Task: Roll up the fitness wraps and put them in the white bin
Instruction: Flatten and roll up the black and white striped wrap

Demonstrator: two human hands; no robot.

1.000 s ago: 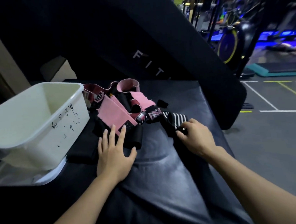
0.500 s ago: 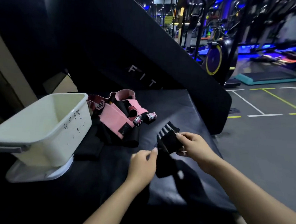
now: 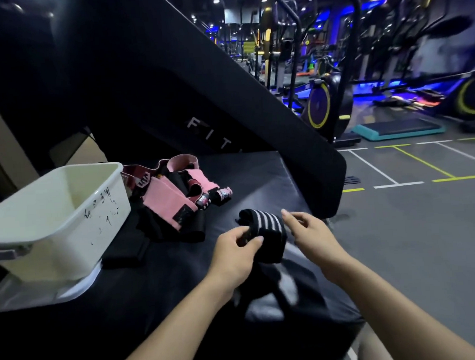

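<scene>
Striped wrap pinched in left hand, right hand loose beside "FIT" pad

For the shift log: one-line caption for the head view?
Left hand pinches a black-and-white striped wrap, right hand beside it, white bin at left.
</scene>
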